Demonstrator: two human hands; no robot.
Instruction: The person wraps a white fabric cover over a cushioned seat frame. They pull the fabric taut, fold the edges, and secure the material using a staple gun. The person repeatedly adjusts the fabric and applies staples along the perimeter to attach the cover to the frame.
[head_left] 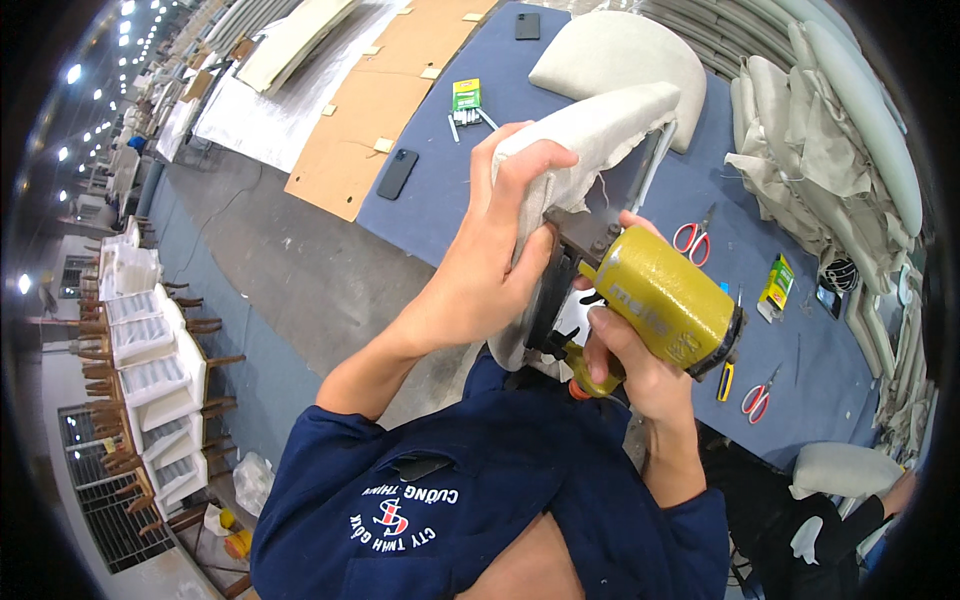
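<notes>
In the head view, the person's left hand (490,245) pinches a curved panel covered in cream-coloured fabric (590,130), fingers bent over its outer face and thumb on the near side. The panel stands tilted in front of the body, at the near edge of the blue-covered worktop (825,395). The right hand (640,365) wraps around the grip of a yellow metal pneumatic staple gun with a black end cap (665,295); whether a finger presses the trigger cannot be told. The gun's dark nose points at the panel beside the left thumb, though contact is unclear.

The step in hand looks like stapling the fabric's edge to the panel. The next move seems to call for holding the cloth taut, seating the nose squarely and keeping the left thumb clear.

As for writing, dark lettering runs along the gun's barrel. Print shows on the green-and-yellow cardboard box (466,95) beside loose staple strips (470,120), and the navy cotton shirt (330,490) bears white lettering around a red-and-white emblem (391,518).
</notes>
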